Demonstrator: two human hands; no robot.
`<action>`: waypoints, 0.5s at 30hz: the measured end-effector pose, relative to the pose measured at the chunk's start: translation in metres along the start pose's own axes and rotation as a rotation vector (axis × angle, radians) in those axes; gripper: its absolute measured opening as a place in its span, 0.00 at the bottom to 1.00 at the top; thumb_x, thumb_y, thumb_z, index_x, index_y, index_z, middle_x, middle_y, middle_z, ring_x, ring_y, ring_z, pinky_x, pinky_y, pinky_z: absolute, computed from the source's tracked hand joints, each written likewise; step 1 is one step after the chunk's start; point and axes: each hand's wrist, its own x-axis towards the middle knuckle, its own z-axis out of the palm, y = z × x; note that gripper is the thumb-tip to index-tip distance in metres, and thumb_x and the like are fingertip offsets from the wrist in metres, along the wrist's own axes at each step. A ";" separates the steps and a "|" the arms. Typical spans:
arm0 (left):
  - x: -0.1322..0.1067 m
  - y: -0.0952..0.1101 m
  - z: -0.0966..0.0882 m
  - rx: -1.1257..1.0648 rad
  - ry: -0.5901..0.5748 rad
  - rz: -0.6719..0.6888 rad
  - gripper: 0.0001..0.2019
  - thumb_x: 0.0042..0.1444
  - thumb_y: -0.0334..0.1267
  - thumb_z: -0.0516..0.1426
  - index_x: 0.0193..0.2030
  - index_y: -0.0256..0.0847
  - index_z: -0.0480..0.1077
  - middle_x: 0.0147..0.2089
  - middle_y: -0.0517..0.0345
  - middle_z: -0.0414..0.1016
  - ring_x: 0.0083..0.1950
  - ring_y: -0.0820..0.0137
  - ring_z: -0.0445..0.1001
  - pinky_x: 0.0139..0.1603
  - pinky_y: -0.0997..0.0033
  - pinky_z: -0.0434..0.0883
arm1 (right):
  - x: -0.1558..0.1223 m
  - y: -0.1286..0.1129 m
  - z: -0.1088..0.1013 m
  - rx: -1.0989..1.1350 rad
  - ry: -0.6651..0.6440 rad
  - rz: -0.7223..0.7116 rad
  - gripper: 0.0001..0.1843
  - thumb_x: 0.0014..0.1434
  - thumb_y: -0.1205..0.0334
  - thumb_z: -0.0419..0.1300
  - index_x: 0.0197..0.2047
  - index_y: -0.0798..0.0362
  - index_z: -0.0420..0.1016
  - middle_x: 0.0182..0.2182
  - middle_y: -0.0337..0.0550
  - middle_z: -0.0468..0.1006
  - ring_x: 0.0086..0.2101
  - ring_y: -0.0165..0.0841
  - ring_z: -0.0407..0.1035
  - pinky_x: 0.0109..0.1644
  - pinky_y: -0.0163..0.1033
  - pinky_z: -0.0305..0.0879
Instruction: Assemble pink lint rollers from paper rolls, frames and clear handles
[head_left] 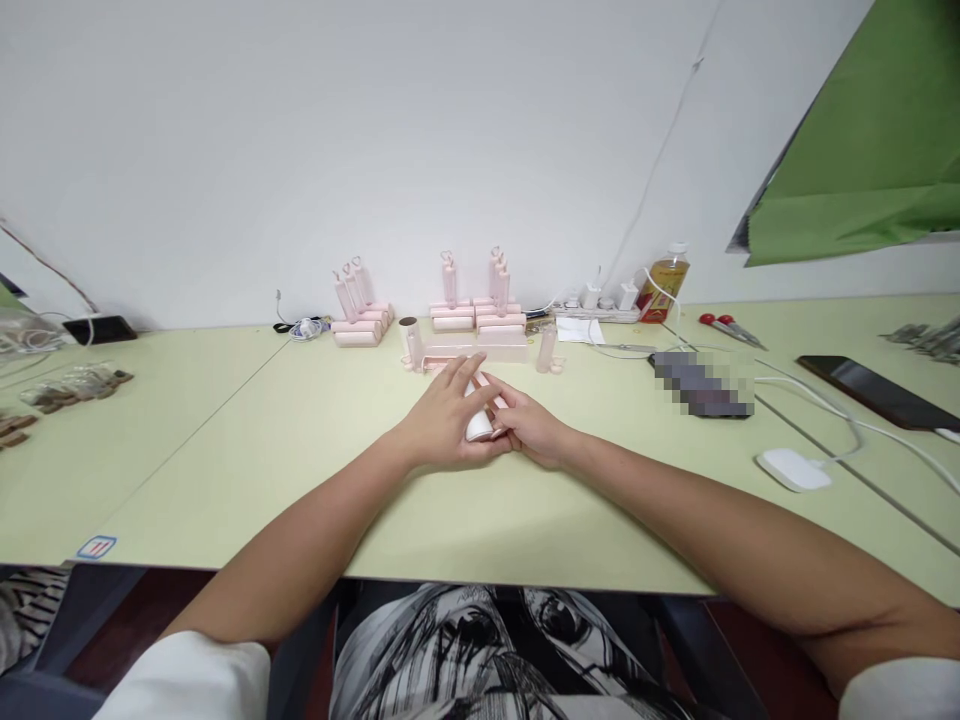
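Note:
My left hand [448, 422] and my right hand [538, 430] meet over the middle of the table, both closed around a small white cylindrical piece [478, 426] with pinkish edges. My left fingers lie across its top, while the right ones grip its right side. Much of the piece is covered, so I cannot tell its exact kind. Just beyond my fingers lies a long, clear pinkish tray [502, 350]. A pale pink tube with a dark open end [410, 342] stands to its left, and a pink cylinder with a loop [547, 350] to its right.
Pink cylinders [358, 335] lie stacked by the wall, with several looped ones upright. To the right are a power strip [607, 312], a drink bottle [664, 285], red-tipped tools [731, 328], phones [877, 388] and a white charger [793, 469] with cables. Small wrapped parts [75, 388] lie left.

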 end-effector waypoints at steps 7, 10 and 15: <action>0.001 -0.004 0.001 -0.048 -0.042 -0.112 0.33 0.46 0.56 0.62 0.59 0.46 0.66 0.62 0.45 0.62 0.60 0.47 0.61 0.57 0.45 0.64 | 0.002 0.001 -0.003 0.031 -0.022 0.006 0.39 0.47 0.71 0.57 0.64 0.43 0.61 0.32 0.36 0.76 0.24 0.27 0.70 0.29 0.39 0.75; 0.003 -0.008 0.005 -0.055 -0.014 -0.149 0.29 0.50 0.53 0.60 0.57 0.44 0.67 0.55 0.47 0.67 0.55 0.52 0.64 0.56 0.48 0.65 | 0.002 0.003 -0.001 0.105 -0.013 -0.028 0.30 0.54 0.66 0.59 0.61 0.45 0.64 0.29 0.36 0.76 0.25 0.28 0.70 0.34 0.42 0.76; 0.003 -0.005 0.013 0.002 0.069 -0.198 0.30 0.49 0.57 0.59 0.55 0.41 0.67 0.56 0.44 0.66 0.57 0.50 0.63 0.56 0.47 0.64 | 0.004 0.006 0.003 0.209 0.099 -0.034 0.26 0.54 0.68 0.60 0.57 0.47 0.67 0.35 0.38 0.78 0.25 0.26 0.70 0.28 0.34 0.72</action>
